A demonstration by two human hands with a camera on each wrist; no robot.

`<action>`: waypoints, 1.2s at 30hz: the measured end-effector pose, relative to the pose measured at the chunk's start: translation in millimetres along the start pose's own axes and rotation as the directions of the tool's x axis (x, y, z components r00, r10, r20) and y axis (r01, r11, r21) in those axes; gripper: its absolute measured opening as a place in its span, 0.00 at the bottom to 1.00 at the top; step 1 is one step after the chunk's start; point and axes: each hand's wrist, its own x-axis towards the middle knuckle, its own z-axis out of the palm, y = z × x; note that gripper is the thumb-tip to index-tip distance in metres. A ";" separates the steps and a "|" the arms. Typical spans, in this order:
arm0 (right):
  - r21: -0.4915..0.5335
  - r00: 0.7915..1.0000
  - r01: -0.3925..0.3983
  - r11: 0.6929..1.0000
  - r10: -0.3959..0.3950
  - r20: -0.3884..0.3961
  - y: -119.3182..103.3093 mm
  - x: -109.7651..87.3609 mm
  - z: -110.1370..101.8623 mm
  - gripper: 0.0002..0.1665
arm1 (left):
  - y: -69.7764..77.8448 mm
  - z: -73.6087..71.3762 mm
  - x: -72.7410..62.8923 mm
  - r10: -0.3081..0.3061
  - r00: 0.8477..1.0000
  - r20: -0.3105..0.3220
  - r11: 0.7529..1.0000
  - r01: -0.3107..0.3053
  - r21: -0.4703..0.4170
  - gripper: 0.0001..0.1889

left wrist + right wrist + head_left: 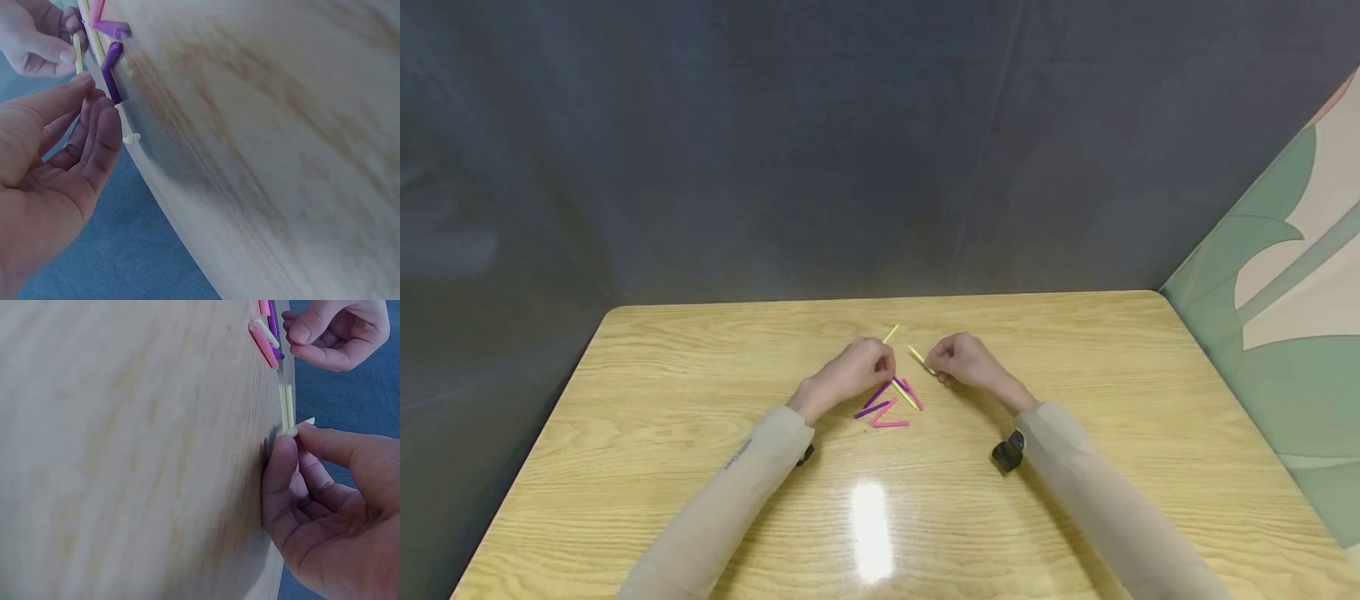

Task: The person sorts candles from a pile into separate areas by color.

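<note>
My right hand [966,360] pinches a yellow stick [304,426] between thumb and forefinger, low over the table. Two pale yellow sticks [286,406] lie just beyond its fingertips in the right wrist view. My left hand [867,367] hovers at the far left of the stick pile, fingers loosely bent, thumb near the forefinger and no stick showing between them in the right wrist view. Below it are purple sticks [872,410], pink sticks [891,425] and a yellow stick [907,396]. Another yellow stick [891,333] pokes out behind the left hand.
A wood-grain table [662,433] carries everything. Dark cloth [850,167] hangs behind its far edge, and a leaf-patterned panel [1285,333] borders the right side. Black wrist cameras [1007,452] sit at the sleeve cuffs.
</note>
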 end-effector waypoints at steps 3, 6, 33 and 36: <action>-0.024 1.000 0.015 1.000 -0.015 -0.008 -1.1 5.0 -0.8 0.07 | 1.4 1.4 0.0 -0.004 1.000 0.015 1.000 0.004 -0.006 0.06; -0.054 0.999 0.035 0.998 -0.036 -0.012 -2.1 9.8 -1.8 0.07 | 1.8 2.9 0.4 -0.010 1.000 0.026 1.000 0.010 -0.004 0.06; -0.145 0.999 0.028 0.989 -0.031 -0.016 -5.6 47.6 -11.9 0.08 | 2.5 4.1 2.1 -0.009 0.999 0.041 1.000 0.009 -0.004 0.04; -0.149 1.000 0.024 0.988 -0.027 -0.014 -4.9 50.2 -11.4 0.08 | 2.0 4.1 2.0 -0.009 0.999 0.047 1.000 0.010 -0.010 0.05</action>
